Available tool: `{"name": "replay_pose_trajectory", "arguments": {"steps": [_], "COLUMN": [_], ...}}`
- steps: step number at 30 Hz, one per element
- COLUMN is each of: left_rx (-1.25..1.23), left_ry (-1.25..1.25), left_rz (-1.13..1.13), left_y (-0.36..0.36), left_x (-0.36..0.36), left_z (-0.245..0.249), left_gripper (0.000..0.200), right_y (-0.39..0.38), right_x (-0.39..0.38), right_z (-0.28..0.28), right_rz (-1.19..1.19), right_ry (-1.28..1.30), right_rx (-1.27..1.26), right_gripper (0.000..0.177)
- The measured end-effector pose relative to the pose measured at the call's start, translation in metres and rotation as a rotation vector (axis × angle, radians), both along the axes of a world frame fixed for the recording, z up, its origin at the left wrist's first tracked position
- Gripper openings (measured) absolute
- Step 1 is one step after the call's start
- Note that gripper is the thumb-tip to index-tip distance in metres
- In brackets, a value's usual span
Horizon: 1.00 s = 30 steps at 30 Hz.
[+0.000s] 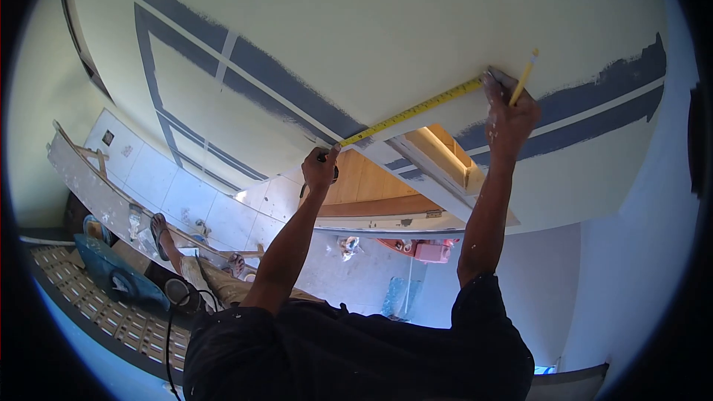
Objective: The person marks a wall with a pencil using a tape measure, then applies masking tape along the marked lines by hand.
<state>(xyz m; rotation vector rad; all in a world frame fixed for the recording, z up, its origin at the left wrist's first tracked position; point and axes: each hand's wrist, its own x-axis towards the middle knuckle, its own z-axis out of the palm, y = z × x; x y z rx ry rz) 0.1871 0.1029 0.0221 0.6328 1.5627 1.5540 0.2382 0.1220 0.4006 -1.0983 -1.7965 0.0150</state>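
Room above tape (422, 110), frame bar (431, 167) below

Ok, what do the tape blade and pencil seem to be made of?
Tape blade: probably thin coated steel; yellow with dark markings, it runs straight without visible sag. Pencil: likely wood, painted yellow, judging by its slim, straight shaft, though plastic is possible.

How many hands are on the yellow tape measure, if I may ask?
2. The left hand grips the body of the tape measure; the right hand holds its far end, with a pencil in its fingers too.
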Motion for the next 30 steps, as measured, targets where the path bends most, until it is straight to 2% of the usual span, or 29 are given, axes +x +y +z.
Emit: {"name": "replay_pose_trajectory", "arguments": {"steps": [1, 4, 8, 10, 11, 12, 13, 14, 15, 16, 18, 20, 22, 23, 24, 26, 27, 29, 30], "left_rx": [0.009, -0.013, 0.054, 0.035, 0.161, 0.207, 0.260, 0.353, 0.314, 0.379, 0.314, 0.377, 0.280, 0.233, 0.248, 0.182, 0.186, 0.162, 0.152], "left_ry": [-0.010, -0.028, 0.015, 0.025, -0.024, -0.113, 0.029, 0.003, 0.078, 0.024, 0.032, -0.036, -0.091, -0.003, 0.021, -0.024, -0.045, 0.041, 0.071], "left_rz": [-0.007, -0.003, 0.015, -0.031, -0.078, -0.197, -0.302, -0.329, -0.411, -0.366, -0.368, -0.286, -0.221, -0.191, -0.142, -0.024, 0.053, 0.135, 0.162], "left_y": [-0.001, -0.001, 0.001, 0.001, 0.000, 0.002, -0.009, -0.023, -0.039, -0.061, -0.098, -0.127, -0.157, -0.170, -0.182, -0.209, -0.221, -0.247, -0.258], "left_x": [0.002, 0.002, 0.003, 0.000, -0.003, -0.001, -0.015, -0.023, -0.039, -0.054, -0.090, -0.123, -0.159, -0.180, -0.199, -0.233, -0.245, -0.272, -0.287], "left_z": [-0.002, -0.001, -0.006, -0.009, -0.019, -0.044, -0.042, -0.049, -0.055, -0.042, -0.038, -0.042, -0.042, -0.050, -0.067, -0.069, -0.065, -0.060, -0.064], "left_gripper": [0.043, 0.042, 0.042, 0.038, 0.030, 0.025, 0.024, 0.021, 0.019, 0.018, 0.021, 0.026, 0.028, 0.029, 0.029, 0.032, 0.032, 0.038, 0.038], "right_y": [-0.005, -0.001, -0.006, -0.018, -0.024, -0.029, -0.034, -0.045, -0.057, -0.063, -0.071, -0.046, -0.033, -0.024, -0.016, 0.003, 0.009, 0.020, 0.030], "right_x": [-0.006, 0.007, 0.013, 0.007, 0.011, 0.021, 0.026, 0.022, 0.016, 0.012, 0.003, 0.003, 0.001, -0.011, -0.022, -0.040, -0.046, -0.055, -0.055], "right_z": [0.003, 0.002, -0.003, 0.004, 0.003, 0.001, 0.000, -0.007, -0.018, -0.026, -0.042, -0.067, -0.096, -0.100, -0.100, -0.100, -0.100, -0.099, -0.100], "right_rz": [-0.027, -0.028, -0.013, -0.163, -0.158, -0.205, -0.253, -0.110, 0.032, 0.035, 0.139, -0.094, 0.095, 0.134, 0.125, -0.013, -0.020, 0.027, 0.020], "right_ry": [0.014, 0.060, 0.146, 0.070, 0.100, -0.124, -0.345, -0.097, 0.156, 0.202, 0.436, 0.524, 0.733, 0.734, 0.765, 0.590, 0.614, 0.733, 0.756], "right_rx": [-0.098, -0.139, -0.056, -0.192, -0.174, -0.029, 0.126, 0.137, 0.141, 0.158, 0.403, 0.541, 0.325, 0.360, 0.362, 0.557, 0.557, 0.614, 0.620], "right_gripper": [0.015, 0.014, 0.015, 0.014, 0.014, 0.016, 0.018, 0.027, 0.040, 0.040, 0.072, 0.097, 0.089, 0.074, 0.074, 0.049, 0.049, 0.030, 0.030]}}
